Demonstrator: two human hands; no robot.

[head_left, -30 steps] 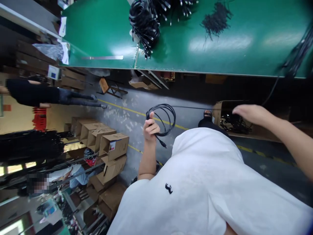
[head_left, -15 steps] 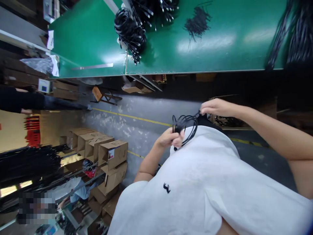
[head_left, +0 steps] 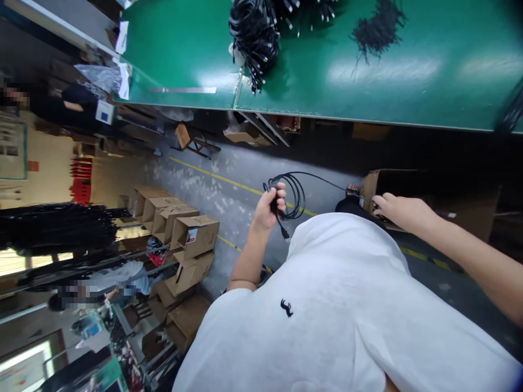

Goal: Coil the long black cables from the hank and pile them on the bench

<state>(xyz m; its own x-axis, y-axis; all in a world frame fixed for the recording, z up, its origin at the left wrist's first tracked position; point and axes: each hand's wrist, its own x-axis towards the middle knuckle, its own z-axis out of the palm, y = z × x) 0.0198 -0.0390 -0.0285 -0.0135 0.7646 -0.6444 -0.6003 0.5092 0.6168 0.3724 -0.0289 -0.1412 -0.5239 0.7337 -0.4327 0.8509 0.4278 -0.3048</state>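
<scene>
Left hand (head_left: 268,209): curled shut round a bunch of black cable (head_left: 303,195), loops poking out sideways. I'd guess that grip stops them springing apart.
Right hand (head_left: 394,209): fingertips look pinched on the cable's loose run, probably to keep it off the floor (head_left: 245,163); the contact's tiny from here.
Cable: up in the air, just past the white shirt (head_left: 343,283), one plug (head_left: 285,232) dangling below the coil.
Green table (head_left: 175,54): more coiled cables (head_left: 255,43) plus a heap of black strands (head_left: 378,32), maybe parked there for easy reach.
Carton (head_left: 370,185): open, right by that pinching hand.
Half a second ago: hands closer together, coil partly over the shirt. Now they're wider apart, with one strand bridging the gap.
</scene>
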